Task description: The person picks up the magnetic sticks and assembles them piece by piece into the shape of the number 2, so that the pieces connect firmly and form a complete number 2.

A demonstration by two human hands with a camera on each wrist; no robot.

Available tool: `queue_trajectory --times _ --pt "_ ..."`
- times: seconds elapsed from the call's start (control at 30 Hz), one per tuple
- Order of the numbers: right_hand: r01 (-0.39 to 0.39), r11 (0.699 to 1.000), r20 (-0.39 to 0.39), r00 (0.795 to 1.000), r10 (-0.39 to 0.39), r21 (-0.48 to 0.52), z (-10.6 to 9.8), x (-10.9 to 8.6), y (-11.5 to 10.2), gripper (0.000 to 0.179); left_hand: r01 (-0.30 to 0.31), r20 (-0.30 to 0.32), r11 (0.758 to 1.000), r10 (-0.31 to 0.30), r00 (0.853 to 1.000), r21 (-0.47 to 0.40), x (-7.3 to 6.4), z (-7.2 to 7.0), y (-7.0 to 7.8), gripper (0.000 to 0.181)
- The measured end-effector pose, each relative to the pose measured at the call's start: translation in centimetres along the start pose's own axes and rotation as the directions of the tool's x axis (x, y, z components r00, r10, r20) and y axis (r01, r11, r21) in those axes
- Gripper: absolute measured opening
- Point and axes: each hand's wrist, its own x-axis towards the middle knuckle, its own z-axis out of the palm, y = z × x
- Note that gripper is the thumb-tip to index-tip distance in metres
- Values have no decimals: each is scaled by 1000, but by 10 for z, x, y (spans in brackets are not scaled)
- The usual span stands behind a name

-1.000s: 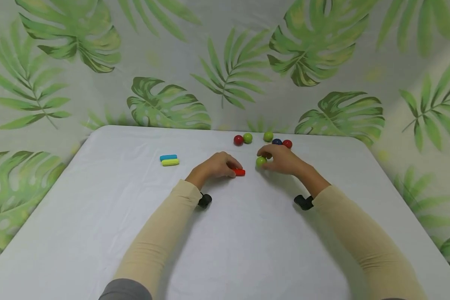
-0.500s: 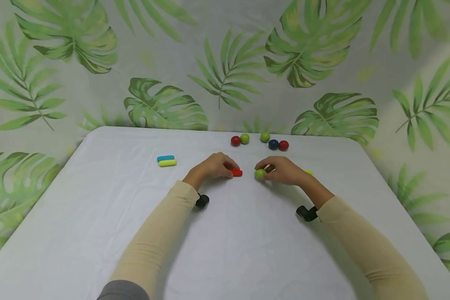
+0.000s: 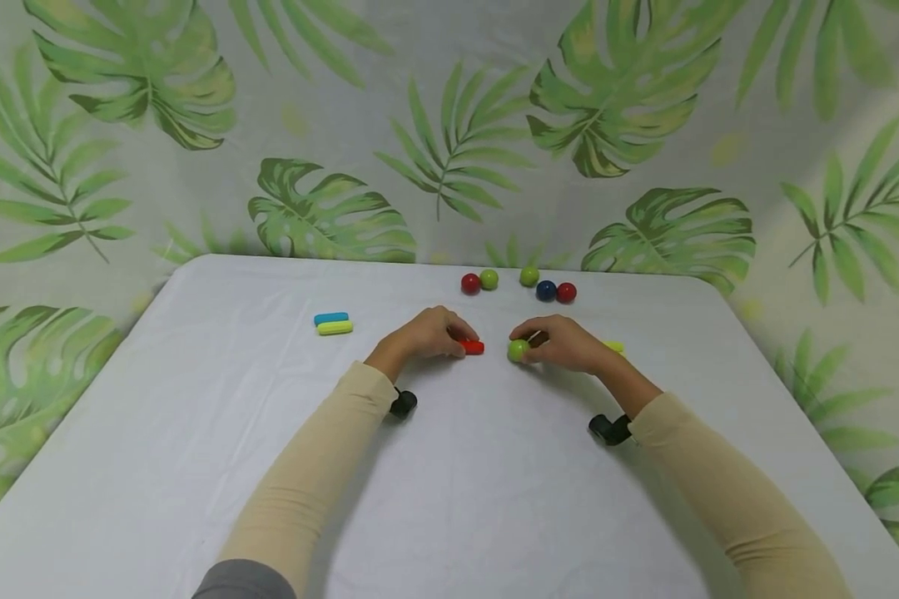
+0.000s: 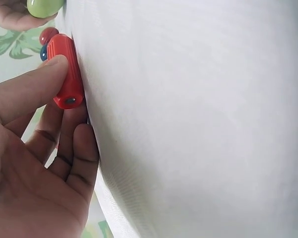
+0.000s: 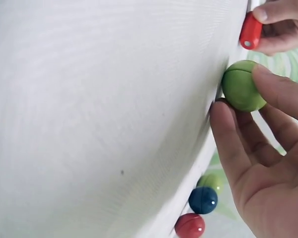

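Note:
Between thumb and fingers, my left hand [image 3: 430,333] pinches a short red ribbed plastic stick [image 3: 474,348], low at the white tabletop. The left wrist view shows a small hole in the near end of the red stick [image 4: 64,74], with my thumb across its side. To its right, my right hand [image 3: 562,343] grips a glossy green ball [image 3: 518,350] at tabletop level. In the right wrist view a seam line runs over the green ball [image 5: 241,87], thumb on one side and fingers underneath. A small gap separates the ball from the red stick.
Toward the back edge lie a red ball [image 3: 470,284] beside a green ball [image 3: 489,279], another green ball [image 3: 528,276], and a blue ball [image 3: 546,290] beside a second red one. Blue [image 3: 331,319] and yellow [image 3: 335,328] sticks lie left. Another yellow piece [image 3: 614,346] shows behind my right wrist.
My right hand has brought the green ball nearer to me, level with the red stick, uncovering the blue and red balls behind. My left hand keeps its place on the stick.

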Motion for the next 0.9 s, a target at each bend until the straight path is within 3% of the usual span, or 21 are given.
queue_trajectory --times 0.23,0.57,0.9 --pt "42 998 -11 999 -43 -36 2 11 -5 38 -5 7 999 4 1000 51 0 -2 0 32" --pt "-80 997 -17 997 80 0 -2 32 -5 38 -20 2 999 20 1000 24 6 0 1 32" --pt "-49 998 -70 996 51 28 -7 31 8 38 -13 7 1000 13 1000 14 6 -2 1 33"
